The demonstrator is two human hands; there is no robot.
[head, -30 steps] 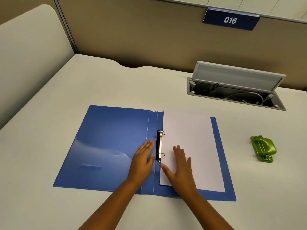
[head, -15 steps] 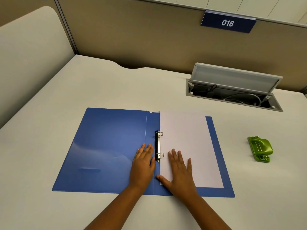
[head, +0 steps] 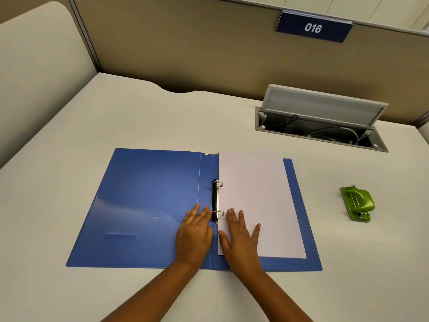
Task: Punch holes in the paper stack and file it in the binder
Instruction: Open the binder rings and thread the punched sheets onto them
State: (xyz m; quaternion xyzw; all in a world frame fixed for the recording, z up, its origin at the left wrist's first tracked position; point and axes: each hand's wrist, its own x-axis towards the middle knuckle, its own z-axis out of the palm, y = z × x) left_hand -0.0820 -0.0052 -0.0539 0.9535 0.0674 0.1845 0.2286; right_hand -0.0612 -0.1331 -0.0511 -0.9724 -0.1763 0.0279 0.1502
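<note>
A blue binder [head: 144,205] lies open and flat on the desk. Its black two-ring clip [head: 216,201] runs along the spine, and both metal rings pass through the left edge of the white paper stack [head: 257,196] on the right cover. My left hand [head: 195,233] rests flat on the left cover beside the lower ring, fingers together. My right hand [head: 241,235] presses flat on the lower left corner of the paper, fingers spread. Neither hand holds anything. A green hole punch [head: 357,203] sits on the desk to the right, apart from the binder.
An open cable hatch [head: 322,122] with a raised grey lid and cables inside lies at the back right of the white desk [head: 139,117]. Partition walls stand behind and to the left, with a blue "016" sign [head: 313,27].
Both hands have slid a little toward the desk's near edge along the spine, and the left hand's fingers have come together. The binder, paper and punch have stayed put.
</note>
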